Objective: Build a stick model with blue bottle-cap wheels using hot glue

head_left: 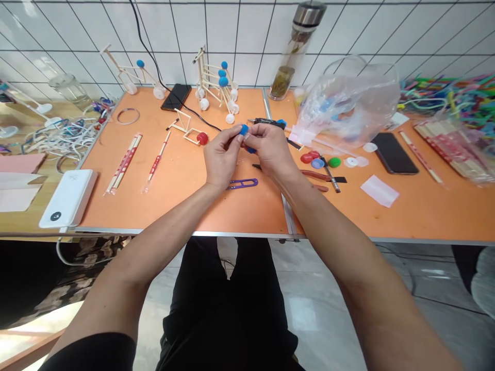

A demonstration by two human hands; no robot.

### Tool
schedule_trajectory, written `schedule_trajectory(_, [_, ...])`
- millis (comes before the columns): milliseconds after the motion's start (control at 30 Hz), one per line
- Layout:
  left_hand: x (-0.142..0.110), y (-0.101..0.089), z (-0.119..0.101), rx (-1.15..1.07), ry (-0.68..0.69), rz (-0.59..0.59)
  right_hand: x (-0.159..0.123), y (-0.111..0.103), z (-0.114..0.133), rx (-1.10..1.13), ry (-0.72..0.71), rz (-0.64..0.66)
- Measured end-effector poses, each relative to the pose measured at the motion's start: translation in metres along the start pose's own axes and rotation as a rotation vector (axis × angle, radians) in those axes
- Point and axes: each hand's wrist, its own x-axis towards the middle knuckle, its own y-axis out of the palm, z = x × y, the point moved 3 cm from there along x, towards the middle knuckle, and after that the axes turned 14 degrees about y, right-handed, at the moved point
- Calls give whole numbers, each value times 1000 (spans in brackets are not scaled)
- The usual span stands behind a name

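L hand (222, 157) & R hand (270, 149) together, clamped on blue plastic cap (243, 130), purple thread snips (243, 183) nearby on orange table (185, 206)

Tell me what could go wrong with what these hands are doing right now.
The small blue plastic cap pinched between the left hand and right hand could slip and roll away across the orange table. The purple-handled thread snips lie just below the hands, so a careless movement might catch their blades.
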Motion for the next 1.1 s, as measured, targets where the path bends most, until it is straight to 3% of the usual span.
schedule_trajectory(167, [-3,5,-17,-41,-147,-104,-9,1,9,-276,-210,-214])
schedule_trajectory(300, [0,3,-25,-50,-205,-126,-7,3,8,-312,-174,-154])
schedule_trajectory(533, [-1,3,-8,-170,-345,-167,-4,5,1,-340,-164,-130])
schedule_trajectory(833, [2,-1,-5,-162,-310,-166,-2,4,-8,-557,-375,-127])
schedule_trajectory(1100, [0,1,-6,-223,-328,-157,-8,2,-2,-620,-359,-121])
